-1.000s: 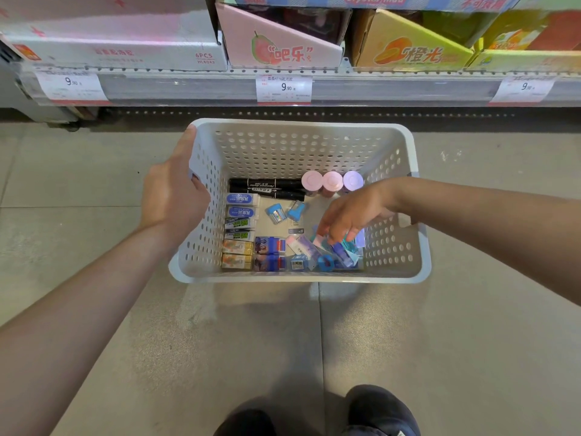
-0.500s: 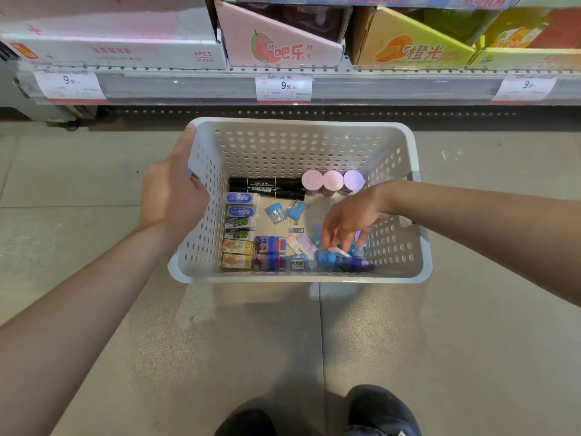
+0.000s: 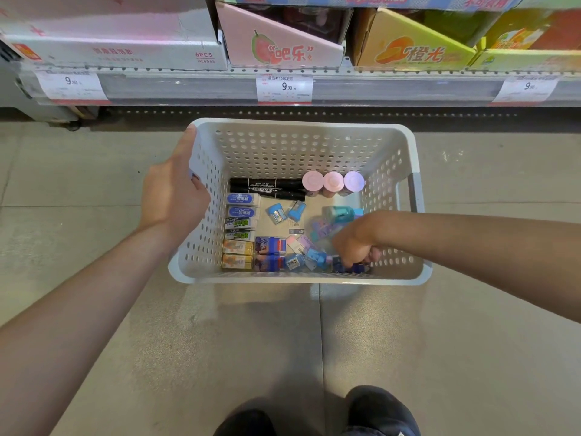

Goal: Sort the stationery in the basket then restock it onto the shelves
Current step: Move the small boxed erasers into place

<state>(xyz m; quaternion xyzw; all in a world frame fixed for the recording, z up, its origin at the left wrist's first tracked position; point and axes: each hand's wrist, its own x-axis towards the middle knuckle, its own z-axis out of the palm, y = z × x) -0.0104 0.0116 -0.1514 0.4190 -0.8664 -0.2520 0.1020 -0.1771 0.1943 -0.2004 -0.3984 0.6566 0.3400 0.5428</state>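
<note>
Right hand (image 3: pixel 353 243) now nearer basket (image 3: pixel 301 280) front.

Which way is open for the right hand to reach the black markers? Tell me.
Probably from above: the basket has no lid, the black markers lie uncovered at its far wall, and the right hand is already inside, though gripping small items.

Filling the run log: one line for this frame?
phase: sorting | left hand: grips basket left rim | right hand: curled on small dark blue items, near-right corner | shelf: not yet restocked
</note>
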